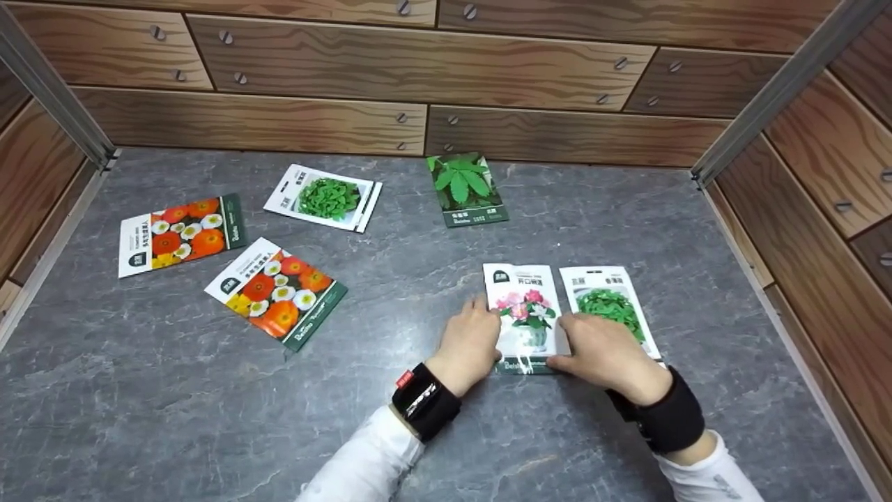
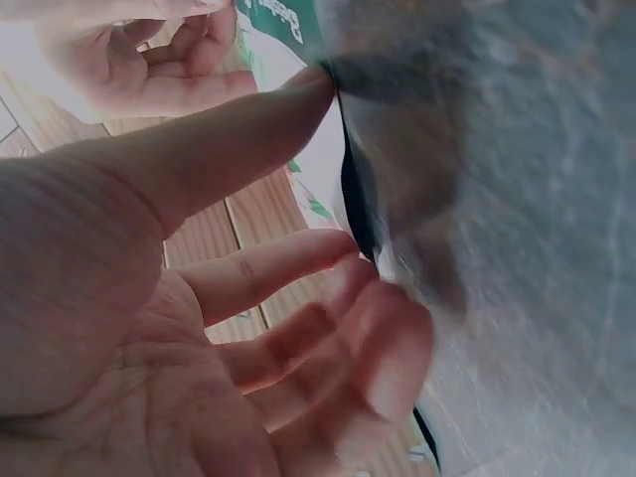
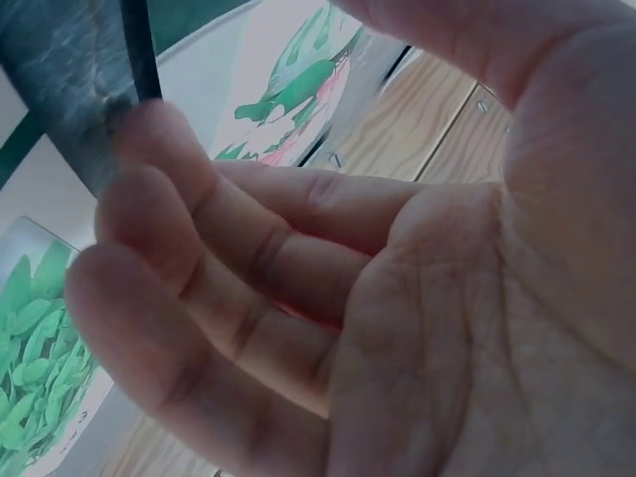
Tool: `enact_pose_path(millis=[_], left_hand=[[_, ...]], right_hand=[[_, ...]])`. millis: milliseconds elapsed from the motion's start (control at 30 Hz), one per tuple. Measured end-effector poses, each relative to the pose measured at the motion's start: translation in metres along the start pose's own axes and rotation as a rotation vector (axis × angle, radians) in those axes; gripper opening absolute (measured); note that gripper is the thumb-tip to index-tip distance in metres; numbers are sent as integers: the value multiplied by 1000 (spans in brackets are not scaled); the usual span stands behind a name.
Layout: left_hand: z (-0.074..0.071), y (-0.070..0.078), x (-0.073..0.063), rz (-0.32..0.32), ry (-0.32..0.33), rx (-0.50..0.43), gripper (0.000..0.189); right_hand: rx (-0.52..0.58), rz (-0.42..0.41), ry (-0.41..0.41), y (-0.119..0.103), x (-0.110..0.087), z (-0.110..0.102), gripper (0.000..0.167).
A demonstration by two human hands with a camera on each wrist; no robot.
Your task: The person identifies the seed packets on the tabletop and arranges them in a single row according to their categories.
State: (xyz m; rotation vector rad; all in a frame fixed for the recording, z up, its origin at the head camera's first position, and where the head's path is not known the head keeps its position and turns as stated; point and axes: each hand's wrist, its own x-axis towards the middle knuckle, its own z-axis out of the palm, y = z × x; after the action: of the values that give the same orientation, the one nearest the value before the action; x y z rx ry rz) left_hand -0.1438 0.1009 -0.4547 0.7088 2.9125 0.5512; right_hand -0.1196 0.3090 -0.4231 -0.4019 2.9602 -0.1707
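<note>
A: Position of the pink-flower packet [image 1: 527,303]?
B: Face up on the grey table [image 1: 209,404], between your hands, just left of the right-hand leafy packet [image 1: 610,307]. A narrow gap separates the two at the top; your right hand hides it lower down.

A: Your left hand [image 1: 468,345]?
B: Fingers loosely bent, thumb spread well away from the index finger, both tips at the packet's left edge. No pinch seen.

A: Your right hand [image 1: 606,352]?
B: Also loosely bent; thumb at the packet's lower right corner, index near its right edge. No firm hold seen. The hand covers part of the leafy packet; cannot tell whether it presses on it.

A: Step in hand, as judged?
B: Squaring the packet by its long sides. Press both edges evenly and lightly; the thin sleeve would probably bow if you squeezed. Turn it with fingertips low against the table, so that the edge does not ride up. Lift your right palm slightly, or you may drag the neighbour askew.
</note>
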Motion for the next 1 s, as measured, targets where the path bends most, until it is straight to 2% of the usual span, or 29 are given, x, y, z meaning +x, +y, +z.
enact_pose_path(millis=[100, 200, 400, 567, 833, 1000], left_hand=[[2, -1, 1, 20, -7, 1, 54], [2, -2, 1, 54, -31, -22, 58], [1, -3, 0, 96, -55, -58, 54], [2, -3, 2, 105, -62, -50, 57], [2, 2, 2, 90, -108, -84, 62], [2, 5, 2, 91, -106, -76, 61]], right_hand=[[10, -12, 14, -1, 1, 1, 61], [29, -45, -5, -1, 3, 1, 78], [22, -99, -88, 0, 4, -2, 71], [25, -109, -103, 1, 5, -4, 69], [25, -95, -120, 5, 4, -5, 69], [26, -97, -120, 6, 3, -6, 68]])
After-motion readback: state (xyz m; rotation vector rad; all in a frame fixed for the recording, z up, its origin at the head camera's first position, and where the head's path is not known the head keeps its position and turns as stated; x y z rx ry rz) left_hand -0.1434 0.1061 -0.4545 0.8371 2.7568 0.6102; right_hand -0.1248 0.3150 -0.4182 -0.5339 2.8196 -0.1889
